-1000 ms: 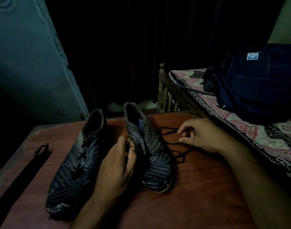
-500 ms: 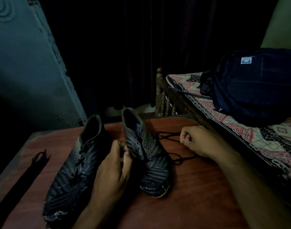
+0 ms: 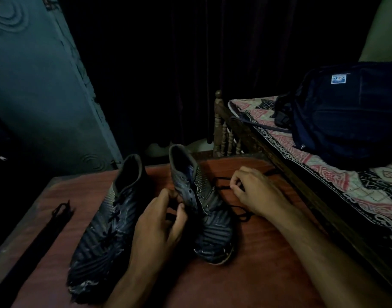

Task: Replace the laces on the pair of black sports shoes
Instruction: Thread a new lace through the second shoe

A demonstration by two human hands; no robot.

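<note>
So we've got a dim room, with a reddish wood-grain worktop (image 3: 268, 252) and a bed (image 3: 323, 178) with a patterned cover just to the right, a dark blue backpack (image 3: 350, 112) sitting on it. A spare black lace bundle (image 3: 46, 230) lies stretched out at the worktop's left edge. Both ribbed black shoes are on the worktop: the left shoe (image 3: 106, 230) is laced, while the right shoe (image 3: 204, 210) sits between our hands. Our left hand (image 3: 157, 227) pinches at its eyelet side, and our right hand (image 3: 255, 192) is curled on the loose black lace (image 3: 221, 186) trailing out beside it.
</note>
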